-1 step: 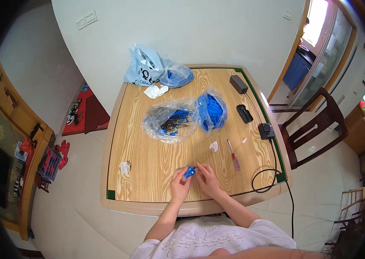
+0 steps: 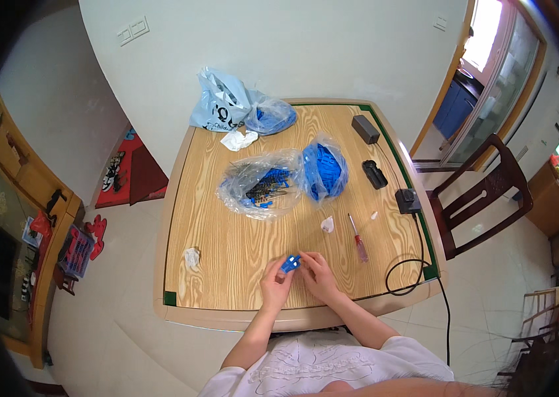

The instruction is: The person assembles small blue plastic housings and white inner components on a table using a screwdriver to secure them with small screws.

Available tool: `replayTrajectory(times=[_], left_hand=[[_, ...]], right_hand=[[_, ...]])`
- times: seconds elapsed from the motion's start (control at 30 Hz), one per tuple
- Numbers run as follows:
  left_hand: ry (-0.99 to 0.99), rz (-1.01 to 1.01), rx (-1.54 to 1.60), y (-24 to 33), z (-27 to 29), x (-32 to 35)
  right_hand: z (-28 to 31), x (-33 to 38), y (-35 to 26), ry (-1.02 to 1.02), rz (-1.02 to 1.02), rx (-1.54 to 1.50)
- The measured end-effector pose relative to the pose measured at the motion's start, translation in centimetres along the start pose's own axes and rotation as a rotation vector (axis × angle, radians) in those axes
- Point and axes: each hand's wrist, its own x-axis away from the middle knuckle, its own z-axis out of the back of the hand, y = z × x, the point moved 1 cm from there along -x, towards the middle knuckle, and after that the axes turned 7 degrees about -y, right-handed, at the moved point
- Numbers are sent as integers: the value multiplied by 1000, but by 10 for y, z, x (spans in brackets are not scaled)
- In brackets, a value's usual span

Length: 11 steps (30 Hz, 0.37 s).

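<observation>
A small blue plastic part (image 2: 290, 264), with pale spots on it, is held over the near middle of the table. My left hand (image 2: 275, 283) is closed on its left side, thumb and fingers pinching it. From the right, my right hand (image 2: 318, 276) has its thumb and fingertips closed at the part's right end. Exactly what those fingertips pinch is too small to make out. Beyond my hands lies an open clear bag (image 2: 236, 192) holding blue-and-black pieces with thin dark rods. Against it rests a rounded clear bag (image 2: 323, 173) packed with blue parts.
To the right lie a screwdriver (image 2: 359, 241), white scraps (image 2: 327, 225), a black tray-like holder (image 2: 375, 175), a dark box (image 2: 365, 130) and a black device (image 2: 408, 201) with a looping cable (image 2: 388, 281). Crumpled plastic (image 2: 191, 257) is left; a light-blue bag (image 2: 218, 99) stands at the back.
The blue part has turned slightly between my fingers, and my right fingertips have shifted a little at its right end. Everything else stays in place.
</observation>
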Motion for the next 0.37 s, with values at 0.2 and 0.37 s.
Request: replayTrajectory(times=[0.2,0.37], left_hand=[[21,71,68,0,-3,3],[-16,6,-69,-4,-5,2]], right_hand=[[7,0,0,-89,9,-6],[10,1,6,-133,-26,-106]])
